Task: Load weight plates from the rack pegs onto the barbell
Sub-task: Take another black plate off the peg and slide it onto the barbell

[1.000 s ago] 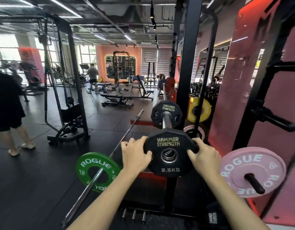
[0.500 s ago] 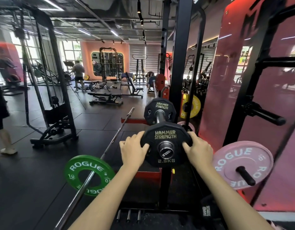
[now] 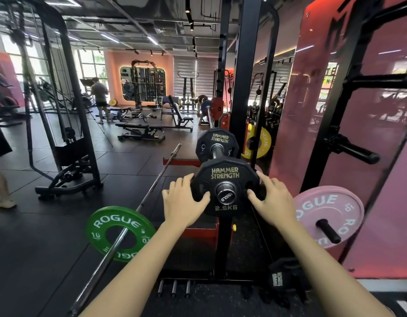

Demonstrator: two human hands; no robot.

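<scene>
A black 2.5 kg Hammer Strength plate (image 3: 225, 173) sits on the end of the racked barbell's sleeve (image 3: 225, 195), whose steel end cap pokes through its hole. My left hand (image 3: 183, 203) grips the plate's left edge and my right hand (image 3: 274, 200) its right edge, thumbs on the face. A second black plate (image 3: 217, 139) sits farther along the same sleeve. A pink Rogue plate (image 3: 312, 207) hangs on a rack peg at the lower right.
The black rack upright (image 3: 243, 88) rises just behind the plates. An empty peg (image 3: 356, 153) sticks out above the pink plate, and a yellow plate (image 3: 261, 143) hangs behind. Another bar with a green plate (image 3: 118, 221) lies at the left. People stand far left.
With both hands on it, the 2.5 kg plate has slid farther along the sleeve toward the second black plate, and the end cap sticks out more. My thumbs now lie on its face.
</scene>
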